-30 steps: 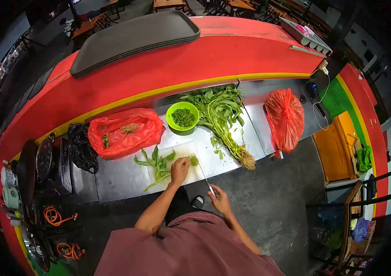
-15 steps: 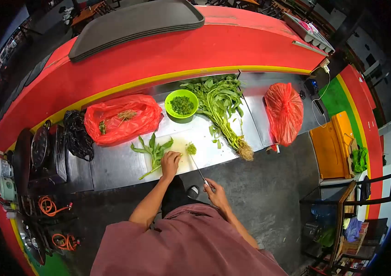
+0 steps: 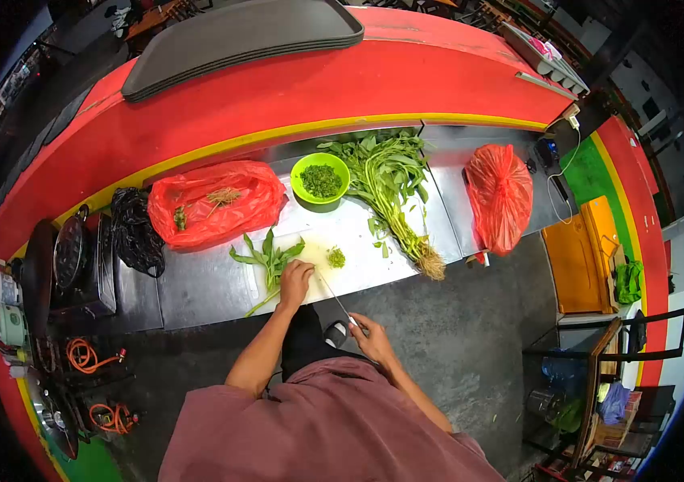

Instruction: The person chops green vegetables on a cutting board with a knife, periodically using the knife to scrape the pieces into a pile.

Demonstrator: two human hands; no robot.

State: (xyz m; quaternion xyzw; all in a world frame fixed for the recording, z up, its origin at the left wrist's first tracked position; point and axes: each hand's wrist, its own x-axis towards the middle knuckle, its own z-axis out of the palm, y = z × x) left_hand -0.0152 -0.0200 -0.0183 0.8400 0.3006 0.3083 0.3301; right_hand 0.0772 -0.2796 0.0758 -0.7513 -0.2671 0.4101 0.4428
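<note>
My left hand (image 3: 296, 281) is closed on the stems of a leafy green bunch (image 3: 271, 262), whose leaves spread to the left over a pale cutting board (image 3: 352, 271). In my right hand (image 3: 372, 339) is the handle of a knife (image 3: 334, 297); its blade points up and left, the tip close to my left fingers. A small heap of chopped greens (image 3: 335, 257) lies on the board just right of the blade tip. Beyond it stands a lime-green bowl (image 3: 345, 191) with chopped greens (image 3: 320, 181) inside.
A large rooted bunch of greens (image 3: 388, 185) lies right of the bowl. An open red plastic bag (image 3: 253, 225) and a black bag (image 3: 135, 233) are at left, a tied red bag (image 3: 499, 199) at right. Dark trays (image 3: 245, 44) rest on the red ledge.
The knife has shifted left, away from the chopped heap and towards my left fingers. My right hand has moved slightly left with it. My left hand stays on the stems.
</note>
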